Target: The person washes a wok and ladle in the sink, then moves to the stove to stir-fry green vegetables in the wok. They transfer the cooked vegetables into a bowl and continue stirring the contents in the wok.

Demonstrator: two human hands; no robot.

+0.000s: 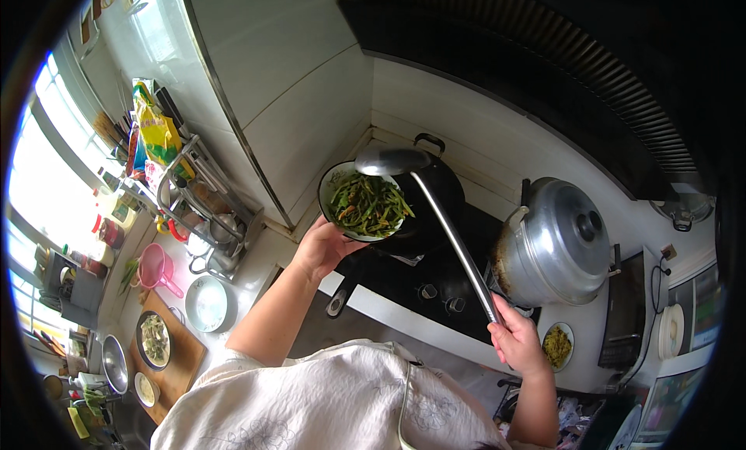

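Observation:
My left hand [322,247] grips the lower left rim of a bowl [328,185] heaped with cooked green vegetables [370,204], which look like cut green beans with some orange-brown bits. In my right hand [516,336] is the handle of a long metal ladle [457,243]. The ladle's head is over the far edge of the bowl; whether they touch I cannot tell. Behind and partly under the bowl a dark wok [446,185] stands on the black gas stove [384,287]. What the wok holds is hidden.
A large lidded aluminium pot [556,240] stands on the stove's right side. Beyond it lies a plate of yellowish food [558,346]. At left are a pale bowl [207,303], a pink strainer [156,266], a wooden board [185,357] with bowls, and a metal rack [224,187].

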